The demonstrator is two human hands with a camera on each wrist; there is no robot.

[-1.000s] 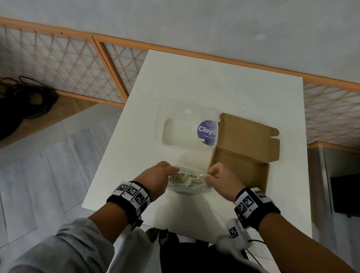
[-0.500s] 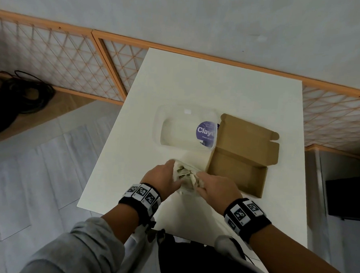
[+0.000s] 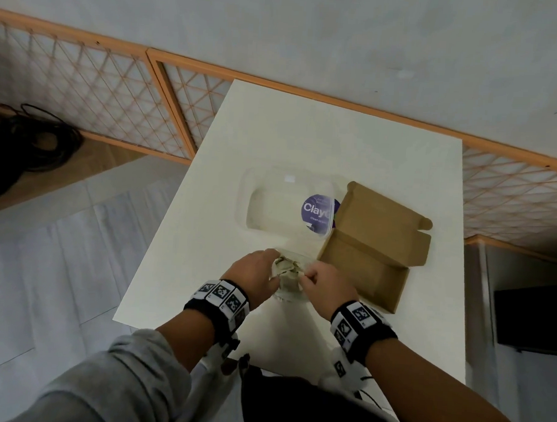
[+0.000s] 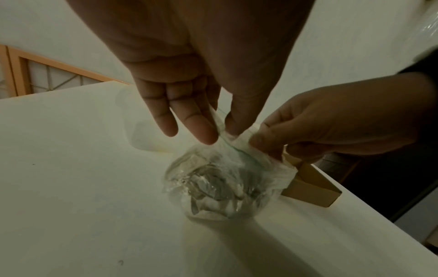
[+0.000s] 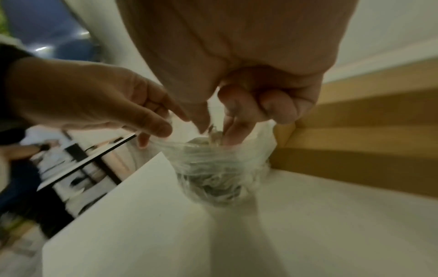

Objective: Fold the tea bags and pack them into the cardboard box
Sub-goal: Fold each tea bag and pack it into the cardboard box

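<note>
Holding the plastic bag [image 4: 213, 187] upright, mouth up, both hands [image 3: 294, 281] pinch its rim.

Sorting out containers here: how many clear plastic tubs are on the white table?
1: the clear plastic tub with a purple label sits on the white table, left of the open brown cardboard box. None seems hidden.

You worked in dim, even indoor light. Your head view stayed fairly sharp, though its wide lens bowed the wooden lattice rail [image 3: 93, 81] at the edges. Both wrist views were darker and grainy. A soft shadow fell toward you from the plastic bag [image 4: 220, 189] across the white table [image 4: 71, 187]. Your right wrist view smeared with motion blur along its left edge.
</note>
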